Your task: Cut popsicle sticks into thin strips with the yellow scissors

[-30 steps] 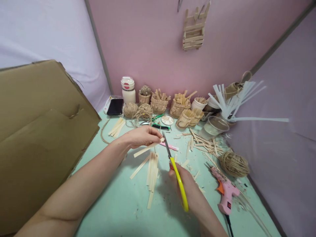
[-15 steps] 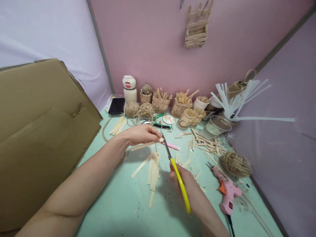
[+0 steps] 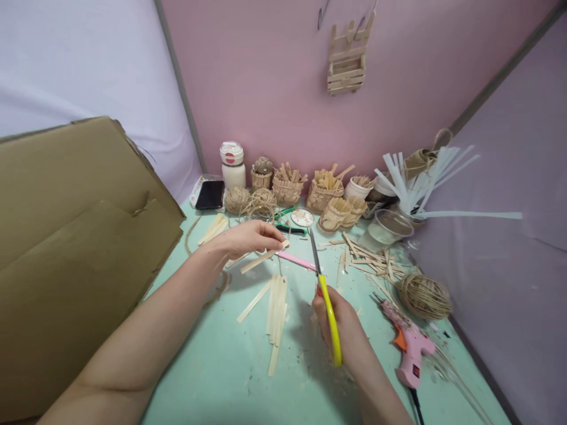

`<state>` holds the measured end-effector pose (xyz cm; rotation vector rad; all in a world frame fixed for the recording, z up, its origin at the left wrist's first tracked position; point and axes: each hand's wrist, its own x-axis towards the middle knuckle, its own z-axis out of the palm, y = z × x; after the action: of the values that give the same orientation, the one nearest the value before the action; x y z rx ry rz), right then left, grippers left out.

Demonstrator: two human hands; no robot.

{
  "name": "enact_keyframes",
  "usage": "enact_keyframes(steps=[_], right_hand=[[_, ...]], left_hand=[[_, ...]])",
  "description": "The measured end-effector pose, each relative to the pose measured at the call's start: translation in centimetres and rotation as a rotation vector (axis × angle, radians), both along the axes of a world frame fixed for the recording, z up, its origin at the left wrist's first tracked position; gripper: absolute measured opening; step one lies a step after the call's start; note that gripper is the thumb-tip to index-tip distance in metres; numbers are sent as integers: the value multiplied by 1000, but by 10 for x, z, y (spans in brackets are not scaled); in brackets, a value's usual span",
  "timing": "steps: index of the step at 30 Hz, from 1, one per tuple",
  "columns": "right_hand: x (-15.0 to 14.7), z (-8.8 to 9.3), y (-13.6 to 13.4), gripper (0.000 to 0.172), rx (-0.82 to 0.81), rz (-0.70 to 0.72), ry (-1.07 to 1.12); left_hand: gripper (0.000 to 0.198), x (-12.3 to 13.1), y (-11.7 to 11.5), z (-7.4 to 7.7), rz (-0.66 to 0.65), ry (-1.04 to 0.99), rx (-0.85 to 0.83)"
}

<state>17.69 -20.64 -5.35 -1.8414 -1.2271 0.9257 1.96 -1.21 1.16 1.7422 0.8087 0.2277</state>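
Note:
My left hand [image 3: 248, 237] pinches a thin wooden strip [image 3: 261, 259] above the green table [image 3: 221, 366]; the strip slants down to the left. My right hand [image 3: 341, 327] grips yellow-handled scissors [image 3: 326, 301], their blades pointing up and away, a little to the right of the strip's end and apart from it. Below the strip lies a small pile of cut wooden strips [image 3: 274, 310]. A pink pen-like tool [image 3: 296, 260] lies on the table between the two hands.
A big cardboard sheet [image 3: 75, 236] leans at the left. Along the back wall stand a white jar [image 3: 232, 165], twine balls, stick baskets [image 3: 287, 186] and a phone [image 3: 209, 194]. At the right: a clear cup [image 3: 386, 229], stick scraps, a twine ball [image 3: 425, 296], a pink glue gun [image 3: 410, 351].
The scissors have pulled away to the right from the strip's end, which they were at before. My left hand still holds the strip, now tilted a bit more.

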Motion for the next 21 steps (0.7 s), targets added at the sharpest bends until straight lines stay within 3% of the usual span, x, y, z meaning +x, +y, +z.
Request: enact_keyframes(steps=[6, 10, 12, 15, 18, 21], right_hand=[[-3, 1, 3, 35, 54, -29, 36], [-2, -1, 3, 35, 47, -18, 95], [-2, -2, 2, 35, 43, -22, 107], [-3, -5, 2, 34, 43, -23, 114], [-4, -8, 1, 33, 32, -19, 106], [-4, -12, 2, 33, 12, -21, 97]], left_hand=[[26, -4, 4, -1, 42, -35, -21], [26, -18, 12, 10, 96, -27, 55], [23, -34, 21, 17, 189, 10, 165], [21, -65, 40, 22, 458, 85, 354], [23, -91, 60, 14, 666, 200, 450], [21, -100, 74, -2, 703, 325, 524]])
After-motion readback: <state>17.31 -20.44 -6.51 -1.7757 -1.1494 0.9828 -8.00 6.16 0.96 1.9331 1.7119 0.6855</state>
